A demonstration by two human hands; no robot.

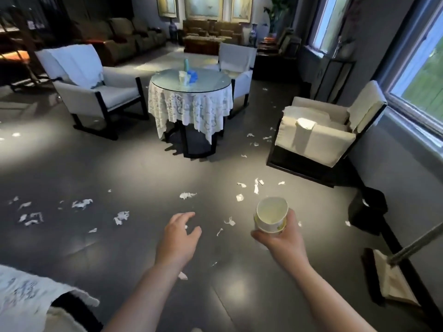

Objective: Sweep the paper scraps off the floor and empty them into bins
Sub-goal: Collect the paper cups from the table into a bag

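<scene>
White paper scraps (82,203) lie scattered over the dark floor, on the left, in the middle (187,195) and near the right armchair (256,188). My right hand (282,238) grips an empty paper cup (271,215), held upright above the floor. My left hand (178,236) hovers over the floor with its fingers loosely spread and holds nothing. A black bin (368,212) stands on the floor at the right by the wall. A dustpan (393,281) with a long metal handle (422,243) rests at the lower right.
A round glass table (191,97) with a lace cloth stands ahead, with cups on top. White armchairs sit at the left (96,92), behind the table (237,61) and at the right (318,133). A cloth-covered seat edge (31,295) is at my lower left.
</scene>
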